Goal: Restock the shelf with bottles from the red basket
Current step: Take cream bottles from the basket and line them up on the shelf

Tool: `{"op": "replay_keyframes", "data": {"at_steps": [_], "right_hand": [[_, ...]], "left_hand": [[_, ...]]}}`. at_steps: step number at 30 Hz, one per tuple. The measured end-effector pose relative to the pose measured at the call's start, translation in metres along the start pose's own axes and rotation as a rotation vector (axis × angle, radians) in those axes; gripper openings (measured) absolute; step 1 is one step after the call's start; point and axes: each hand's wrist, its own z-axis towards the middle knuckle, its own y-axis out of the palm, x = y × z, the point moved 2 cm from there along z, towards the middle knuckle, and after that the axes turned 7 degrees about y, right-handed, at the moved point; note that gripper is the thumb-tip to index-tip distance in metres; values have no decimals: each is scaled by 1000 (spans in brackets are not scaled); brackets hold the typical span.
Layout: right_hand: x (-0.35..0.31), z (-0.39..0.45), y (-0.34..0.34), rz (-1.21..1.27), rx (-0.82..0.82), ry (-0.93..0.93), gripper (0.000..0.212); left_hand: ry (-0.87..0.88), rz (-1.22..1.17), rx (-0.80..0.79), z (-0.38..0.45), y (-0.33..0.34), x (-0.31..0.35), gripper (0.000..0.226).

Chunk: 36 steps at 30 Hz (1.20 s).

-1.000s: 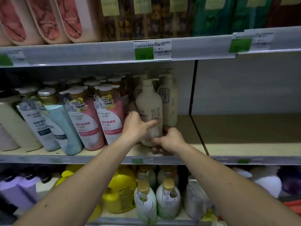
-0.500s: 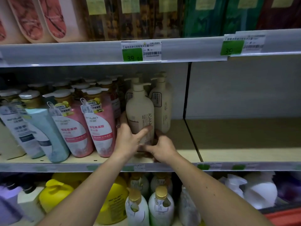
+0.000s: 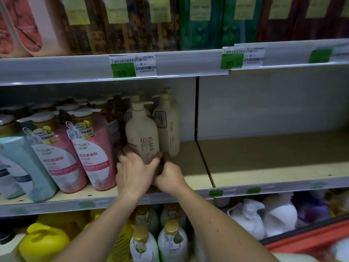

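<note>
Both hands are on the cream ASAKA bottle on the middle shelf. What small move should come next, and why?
Probably let go: the bottle stands upright on the shelf, label facing out, beside another cream bottle. The left hand and right hand grip only its base.

The place was a shop: tiered shelves (image 3: pixel 264 171) carried rows of toiletry bottles (image 3: pixel 94 154), and price tags (image 3: pixel 133 66) with barcodes were fixed along the shelf edges.

Dim store shelving (image 3: pixel 283 173), pale back panel (image 3: pixel 273 104), possibly metal.
</note>
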Motion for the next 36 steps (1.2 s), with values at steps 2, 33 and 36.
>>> {"op": "replay_keyframes", "data": {"at_steps": [2,33,36], "right_hand": [[2,0,-2,32,-23,12,63],[2,4,0,6,-66,-22,91],[2,3,5,-37,5,-47,90]], "left_hand": [[39,-65,38,-3,0,-9,87],[189,-430,-132,-15,11,-55,48],[229,-439,-47,-22,14,-50,57]]}}
